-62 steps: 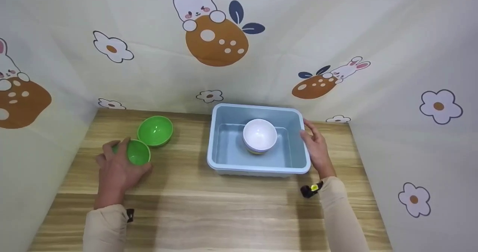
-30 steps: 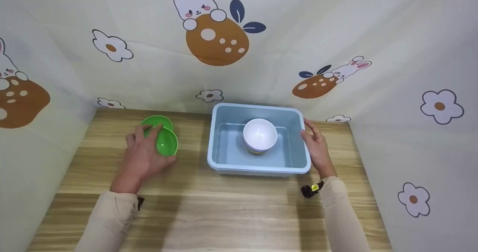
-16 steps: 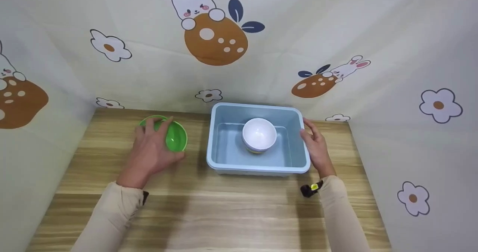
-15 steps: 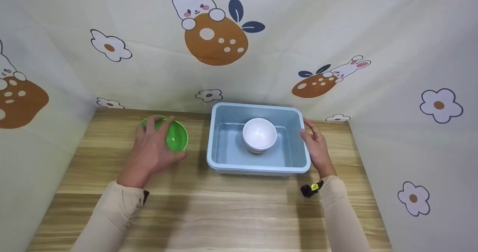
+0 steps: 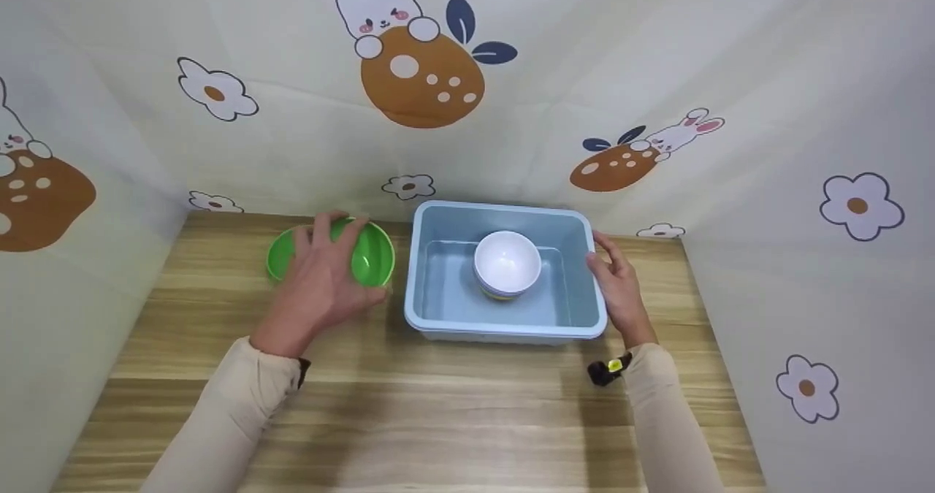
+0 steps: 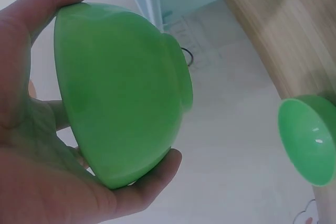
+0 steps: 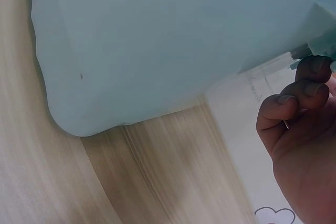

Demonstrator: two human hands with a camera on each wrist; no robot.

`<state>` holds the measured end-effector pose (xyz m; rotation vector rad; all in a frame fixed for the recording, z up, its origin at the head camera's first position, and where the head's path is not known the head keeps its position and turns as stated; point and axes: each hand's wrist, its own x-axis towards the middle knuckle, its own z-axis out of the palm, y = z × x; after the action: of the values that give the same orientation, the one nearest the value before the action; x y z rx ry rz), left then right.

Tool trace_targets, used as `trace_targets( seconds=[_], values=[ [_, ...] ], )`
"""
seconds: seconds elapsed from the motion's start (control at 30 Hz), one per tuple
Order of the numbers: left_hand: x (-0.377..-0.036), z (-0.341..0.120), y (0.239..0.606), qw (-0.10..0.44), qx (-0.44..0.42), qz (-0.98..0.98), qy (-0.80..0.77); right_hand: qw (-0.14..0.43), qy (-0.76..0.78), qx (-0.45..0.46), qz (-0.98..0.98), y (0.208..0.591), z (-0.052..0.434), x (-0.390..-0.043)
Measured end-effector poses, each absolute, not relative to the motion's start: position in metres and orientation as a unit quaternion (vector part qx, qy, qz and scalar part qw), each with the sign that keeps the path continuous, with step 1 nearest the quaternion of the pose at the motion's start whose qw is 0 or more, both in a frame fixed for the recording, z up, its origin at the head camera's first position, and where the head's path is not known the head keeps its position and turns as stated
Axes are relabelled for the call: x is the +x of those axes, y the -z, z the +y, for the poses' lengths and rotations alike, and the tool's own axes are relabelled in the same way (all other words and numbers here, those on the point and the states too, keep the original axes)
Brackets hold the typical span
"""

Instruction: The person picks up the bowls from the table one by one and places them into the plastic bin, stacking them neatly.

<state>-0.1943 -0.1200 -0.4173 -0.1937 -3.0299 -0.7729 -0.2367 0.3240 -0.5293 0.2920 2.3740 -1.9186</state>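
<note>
My left hand (image 5: 321, 285) holds a green bowl (image 5: 374, 259) by its rim, thumb on the near side and fingers over the far side. In the left wrist view the held bowl (image 6: 118, 93) shows its outside and foot ring, away from the table. A second green bowl (image 5: 279, 258) sits on the table behind and left of that hand, partly covered by it. My right hand (image 5: 619, 288) grips the right rim of a light blue plastic bin (image 5: 504, 331). Inside the bin stands a white bowl (image 5: 508, 263), with further rims showing under it like a stack.
The wood-grain table (image 5: 467, 413) ends at a pale curtain (image 5: 292, 157) with rabbit and flower prints, close behind the bin. The same cloth hangs at left and right. In the right wrist view the bin's side wall (image 7: 157, 40) fills much of the frame.
My left hand has picked up the nearer green bowl and moved it rightward and back, past the second green bowl, close to the bin's left side. The right hand and bin stay put.
</note>
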Motion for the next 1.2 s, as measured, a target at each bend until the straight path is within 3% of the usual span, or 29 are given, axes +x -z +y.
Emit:
trace_targets(
  seconds=[1.2],
  values=[
    [-0.219,-0.070,0.401,-0.011,-0.105,-0.957,0.272,0.023,0.644,0.088,0.760,0.530,0.323,-0.237]
  ],
)
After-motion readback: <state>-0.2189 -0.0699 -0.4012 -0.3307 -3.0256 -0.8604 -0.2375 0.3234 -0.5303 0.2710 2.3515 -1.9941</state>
